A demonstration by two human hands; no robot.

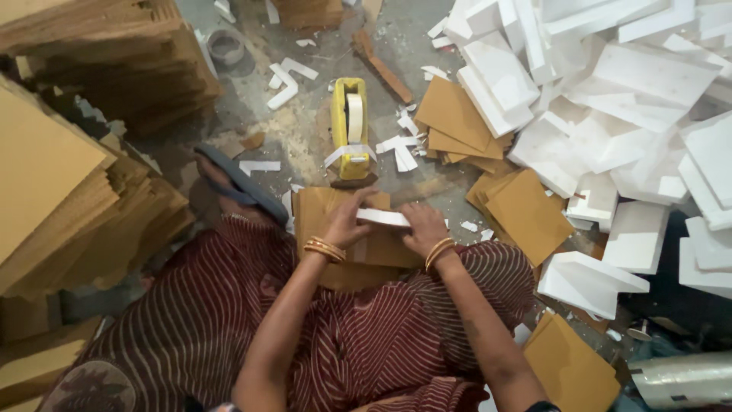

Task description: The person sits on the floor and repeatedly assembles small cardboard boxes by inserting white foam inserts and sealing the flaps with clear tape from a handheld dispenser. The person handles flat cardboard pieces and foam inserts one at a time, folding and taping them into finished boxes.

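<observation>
Between both hands [385,226], white foam strip [383,217].

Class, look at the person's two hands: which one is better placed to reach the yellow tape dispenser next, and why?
Probably the left hand: it sits almost directly below the yellow tape dispenser, at the left end of the white foam strip. The right hand lies further off, pressing on the strip.

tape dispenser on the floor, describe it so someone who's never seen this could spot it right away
Start at the big heap of white foam blocks on the right, then look left across the grey floor. The tape dispenser stands just beyond the cardboard piece under both hands. It is the only bright yellow thing among brown card and white foam, with a pale roll of tape in it.
</observation>
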